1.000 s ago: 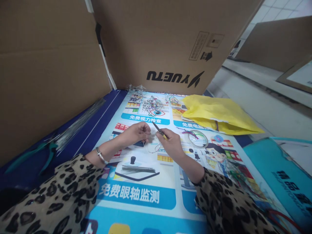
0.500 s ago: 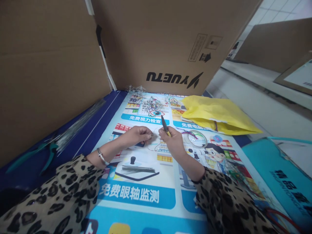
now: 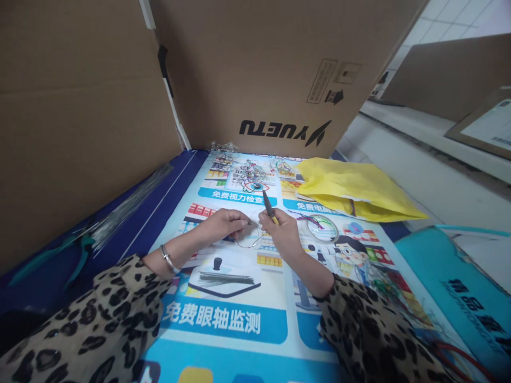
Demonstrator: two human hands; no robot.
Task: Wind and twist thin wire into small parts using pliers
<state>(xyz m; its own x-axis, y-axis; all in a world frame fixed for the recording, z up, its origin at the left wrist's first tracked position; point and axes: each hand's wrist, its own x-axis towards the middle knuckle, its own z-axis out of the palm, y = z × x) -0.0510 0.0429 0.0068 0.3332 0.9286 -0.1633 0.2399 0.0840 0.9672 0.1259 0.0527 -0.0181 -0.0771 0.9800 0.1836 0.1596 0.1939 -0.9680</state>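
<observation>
My left hand (image 3: 228,224) is closed in a pinch on a thin wire (image 3: 248,247), which hangs in a loose loop between my hands, just over the printed sheet. A few inches to its right, my right hand (image 3: 282,230) is closed around a slim tool (image 3: 269,206) with a dark tapered end pointing up and away and a yellow part near the fingers. Its exact kind cannot be made out. A clear round ring of coiled coloured wires (image 3: 322,229) lies right of my right hand. Below my hands rests a bundle of short thin grey wires (image 3: 226,279).
Tangled wire pieces (image 3: 251,171) lie at the back, before a cardboard wall (image 3: 207,69). A yellow bag (image 3: 355,186) sits back right, a teal printed packet (image 3: 451,282) at right. Long wires (image 3: 123,207) and teal-handled pliers (image 3: 82,255) lie left.
The wire loop between my hands has shifted and now hangs wider, further left. My left fingers have turned slightly; the tool stays in nearly the same place.
</observation>
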